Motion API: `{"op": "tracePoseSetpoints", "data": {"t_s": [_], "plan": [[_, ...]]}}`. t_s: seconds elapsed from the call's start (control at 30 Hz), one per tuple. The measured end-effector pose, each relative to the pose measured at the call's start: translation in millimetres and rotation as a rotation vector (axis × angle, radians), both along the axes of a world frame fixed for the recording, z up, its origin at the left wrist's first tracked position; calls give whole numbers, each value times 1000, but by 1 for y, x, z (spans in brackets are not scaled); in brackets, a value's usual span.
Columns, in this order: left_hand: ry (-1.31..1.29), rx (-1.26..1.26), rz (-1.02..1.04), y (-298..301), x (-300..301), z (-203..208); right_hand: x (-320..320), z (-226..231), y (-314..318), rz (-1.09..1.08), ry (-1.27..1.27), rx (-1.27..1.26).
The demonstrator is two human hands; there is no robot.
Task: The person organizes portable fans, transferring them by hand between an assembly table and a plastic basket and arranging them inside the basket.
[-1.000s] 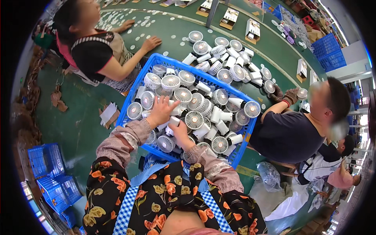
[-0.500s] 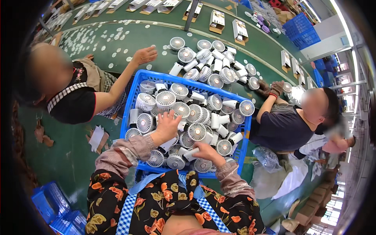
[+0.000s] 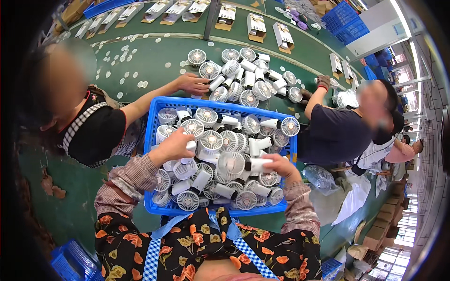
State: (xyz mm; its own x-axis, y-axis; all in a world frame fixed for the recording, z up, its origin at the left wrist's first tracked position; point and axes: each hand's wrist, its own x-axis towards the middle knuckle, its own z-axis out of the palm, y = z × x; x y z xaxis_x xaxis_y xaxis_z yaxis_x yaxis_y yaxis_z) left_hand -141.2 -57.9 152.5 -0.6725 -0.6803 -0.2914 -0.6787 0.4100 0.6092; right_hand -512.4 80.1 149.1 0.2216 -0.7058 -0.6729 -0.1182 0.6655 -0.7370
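A blue plastic crate full of white handheld fans stands in front of me. Over its right half, my right hand is closed around the handle of a handheld fan, whose blurred round head points left. At the crate's left part, my left hand has its fingers closed on the short white handle of another handheld fan. The fan heads and handles below lie jumbled in all directions. Part of what my left hand grips is hidden by the fingers.
Beyond the crate, more fans lie piled on a green conveyor belt. A person's hand touches that pile from the left; a gloved hand is at the right. Open boxes line the far belt.
My right hand has lifted a fan and moved right and up. My left hand has shifted left and closed on a handle. The left co-worker's hand has come down to the pile.
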Motion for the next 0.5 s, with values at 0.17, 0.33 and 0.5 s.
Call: {"op": "tracePoseSetpoints", "data": {"t_s": [0.17, 0.33, 0.5], "plan": [[33, 87, 44, -17, 11, 12, -4, -18, -53, -534, -423, -141], [357, 457, 401, -47, 19, 56, -1, -55, -126, -633, -489, -279], [844, 659, 726, -102, -6, 54, 10, -97, -188, -802, -159, -368]]}}
